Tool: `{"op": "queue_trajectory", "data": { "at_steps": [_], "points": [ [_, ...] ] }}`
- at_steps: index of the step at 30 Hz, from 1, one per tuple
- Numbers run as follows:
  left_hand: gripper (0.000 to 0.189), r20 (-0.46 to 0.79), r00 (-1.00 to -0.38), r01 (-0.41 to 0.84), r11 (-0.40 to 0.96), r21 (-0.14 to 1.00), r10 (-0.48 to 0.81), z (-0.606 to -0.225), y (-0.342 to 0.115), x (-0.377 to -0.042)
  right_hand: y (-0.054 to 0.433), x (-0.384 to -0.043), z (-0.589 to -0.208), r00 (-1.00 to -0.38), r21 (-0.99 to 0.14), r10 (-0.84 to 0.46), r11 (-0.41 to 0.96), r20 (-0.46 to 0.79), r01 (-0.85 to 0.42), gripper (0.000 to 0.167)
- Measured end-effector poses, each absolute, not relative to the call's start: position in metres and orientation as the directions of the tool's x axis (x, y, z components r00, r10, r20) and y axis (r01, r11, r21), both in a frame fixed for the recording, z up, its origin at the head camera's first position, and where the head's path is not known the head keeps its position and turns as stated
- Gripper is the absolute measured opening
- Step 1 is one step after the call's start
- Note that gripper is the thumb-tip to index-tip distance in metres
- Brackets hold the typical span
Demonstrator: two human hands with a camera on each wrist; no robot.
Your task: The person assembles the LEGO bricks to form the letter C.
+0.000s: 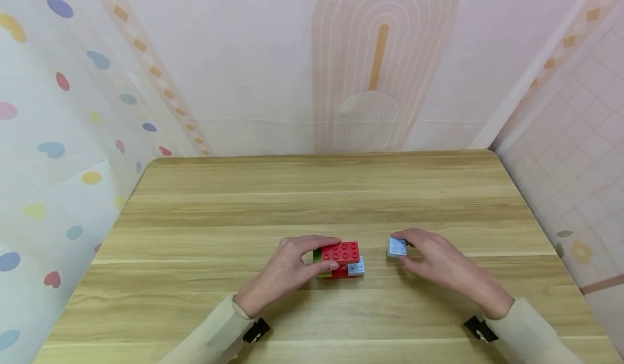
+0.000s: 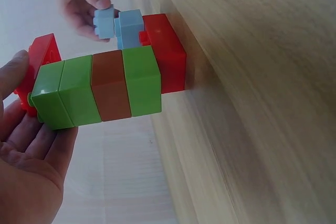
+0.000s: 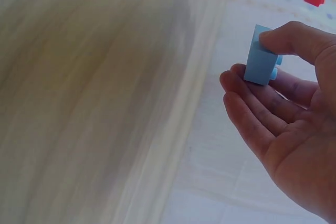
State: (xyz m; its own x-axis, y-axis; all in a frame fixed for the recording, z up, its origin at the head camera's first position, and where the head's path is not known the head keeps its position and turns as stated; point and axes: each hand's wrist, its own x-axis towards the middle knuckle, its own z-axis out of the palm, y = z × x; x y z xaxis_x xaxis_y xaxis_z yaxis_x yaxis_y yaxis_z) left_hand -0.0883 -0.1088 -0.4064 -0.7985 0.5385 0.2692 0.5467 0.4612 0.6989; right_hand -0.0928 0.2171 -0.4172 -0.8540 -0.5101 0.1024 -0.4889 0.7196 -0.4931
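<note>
My left hand [image 1: 288, 265] holds the red top brick [image 1: 341, 252] of a stack of toy building bricks, thumb on the near side and fingers on the far side. In the left wrist view, a column of green bricks [image 2: 79, 93] with one brown brick [image 2: 110, 86] rises from a red base brick [image 2: 172, 56]. A light blue brick [image 2: 131, 27] sits on that base beside the column. To the right of the stack, my right hand [image 1: 439, 260] pinches a separate small light blue brick [image 3: 260, 59] between thumb and fingers, apart from the stack.
The wooden table [image 1: 317, 190] reaches back to a patterned cloth backdrop [image 1: 263, 66]. More printed cloth hangs along the left and right sides. A black strap piece [image 1: 256, 330] shows at the left wrist, and another black piece [image 1: 480, 329] at the right.
</note>
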Motion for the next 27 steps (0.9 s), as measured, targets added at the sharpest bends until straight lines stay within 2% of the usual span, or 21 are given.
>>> {"op": "queue_trajectory", "data": {
  "at_steps": [18,27],
  "points": [
    [0.041,0.230,-0.826,0.495,0.468,0.732,0.514,-0.406,-0.109,-0.086,0.189,-0.088,-0.414,-0.789,-0.540,-0.568,0.599,0.232,-0.590,0.045],
    [0.041,0.227,-0.829,0.487,0.458,0.744,0.512,-0.406,-0.109,-0.086,0.177,-0.087,-0.413,-0.777,-0.577,-0.590,0.563,0.220,-0.592,0.045]
  ]
}}
